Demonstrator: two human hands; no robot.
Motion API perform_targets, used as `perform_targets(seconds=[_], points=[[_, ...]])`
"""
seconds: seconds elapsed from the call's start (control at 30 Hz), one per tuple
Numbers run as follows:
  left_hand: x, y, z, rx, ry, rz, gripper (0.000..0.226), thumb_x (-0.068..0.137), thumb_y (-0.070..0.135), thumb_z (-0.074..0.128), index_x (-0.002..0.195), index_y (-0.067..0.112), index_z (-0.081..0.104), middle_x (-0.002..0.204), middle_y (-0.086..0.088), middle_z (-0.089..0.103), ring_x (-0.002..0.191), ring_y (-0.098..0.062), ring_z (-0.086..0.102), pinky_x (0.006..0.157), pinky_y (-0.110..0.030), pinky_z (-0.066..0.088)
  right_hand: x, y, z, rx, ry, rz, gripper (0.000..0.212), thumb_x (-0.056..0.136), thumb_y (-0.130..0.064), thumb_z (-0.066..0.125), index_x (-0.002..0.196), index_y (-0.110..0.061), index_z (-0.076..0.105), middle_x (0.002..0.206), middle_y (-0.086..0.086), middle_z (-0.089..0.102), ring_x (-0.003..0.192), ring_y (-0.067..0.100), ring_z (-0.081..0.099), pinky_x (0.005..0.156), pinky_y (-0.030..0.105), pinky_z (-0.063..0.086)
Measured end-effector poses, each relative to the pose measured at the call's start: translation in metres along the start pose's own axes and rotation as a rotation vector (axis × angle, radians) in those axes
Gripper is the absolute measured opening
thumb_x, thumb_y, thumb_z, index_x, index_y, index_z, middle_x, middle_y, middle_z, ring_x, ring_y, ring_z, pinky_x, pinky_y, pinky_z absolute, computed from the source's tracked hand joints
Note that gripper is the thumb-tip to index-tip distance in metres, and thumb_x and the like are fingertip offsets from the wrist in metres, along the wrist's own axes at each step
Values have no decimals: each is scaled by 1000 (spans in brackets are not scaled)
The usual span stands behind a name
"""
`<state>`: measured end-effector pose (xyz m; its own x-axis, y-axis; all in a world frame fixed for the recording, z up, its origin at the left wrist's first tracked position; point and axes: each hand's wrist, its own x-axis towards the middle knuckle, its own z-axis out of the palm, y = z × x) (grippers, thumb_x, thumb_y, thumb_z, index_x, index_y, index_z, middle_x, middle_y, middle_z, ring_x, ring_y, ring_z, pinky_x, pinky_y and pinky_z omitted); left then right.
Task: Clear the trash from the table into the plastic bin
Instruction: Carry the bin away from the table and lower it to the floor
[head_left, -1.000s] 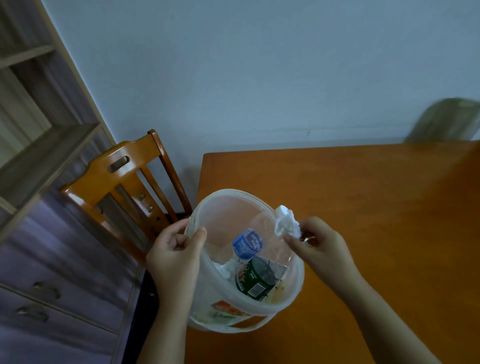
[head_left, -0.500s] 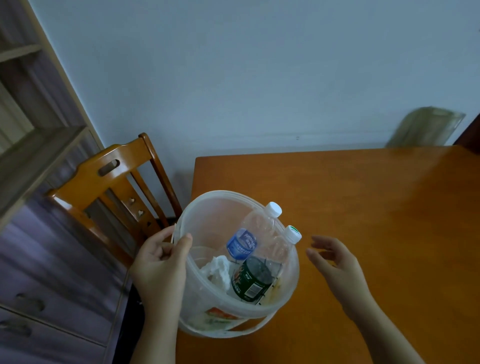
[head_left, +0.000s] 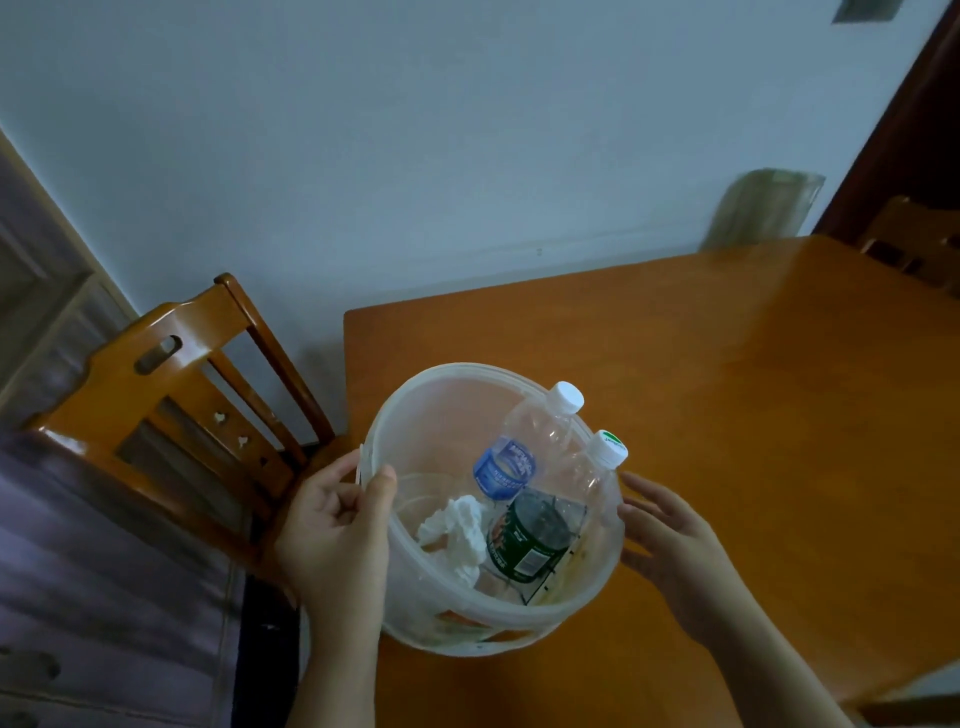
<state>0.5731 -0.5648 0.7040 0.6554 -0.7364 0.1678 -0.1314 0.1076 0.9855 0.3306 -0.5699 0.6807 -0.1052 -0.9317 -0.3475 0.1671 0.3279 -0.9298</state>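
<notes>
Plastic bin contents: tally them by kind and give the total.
Inside the plastic bin:
Clear plastic bottles: 2
Dark green cans: 1
Crumpled white tissue wads: 1
Total: 4

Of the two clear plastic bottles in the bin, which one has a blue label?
The clear plastic bottle with the plain white cap, farther from the right hand. The other bottle has a green-marked cap and no blue label.
</notes>
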Motion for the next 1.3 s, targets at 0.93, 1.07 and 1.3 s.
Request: perform_targets(seconds=[0.93, 1.07, 1.3], points=[[-352, 61, 193, 68, -897, 91, 14, 83, 21, 62, 97, 23, 57, 69, -15, 64, 58, -27, 62, 53, -40, 52, -234, 32, -399, 158, 583, -88, 38, 77, -8, 65, 111, -24, 58, 110, 7, 63, 94, 26, 64, 69, 36, 57], [-374, 54, 197, 140, -1027, 166, 18, 85, 25, 60, 102, 19, 57, 66, -11, 64, 58, -25, 62, 52, -41, 50, -259, 40, -413, 154, 658, -72, 38, 75, -10, 67, 109, -24, 57, 108, 3, 61, 91, 23, 64, 60, 28, 57], [-381, 30, 204, 187, -1224, 98, 31, 86, 26, 59, 114, 18, 51, 68, -4, 65, 56, -10, 63, 51, -28, 51, -282, 56, -413, 124, 781, -42, 42, 74, -13, 69, 111, -24, 56, 111, 5, 59, 93, 24, 61, 68, 34, 55]])
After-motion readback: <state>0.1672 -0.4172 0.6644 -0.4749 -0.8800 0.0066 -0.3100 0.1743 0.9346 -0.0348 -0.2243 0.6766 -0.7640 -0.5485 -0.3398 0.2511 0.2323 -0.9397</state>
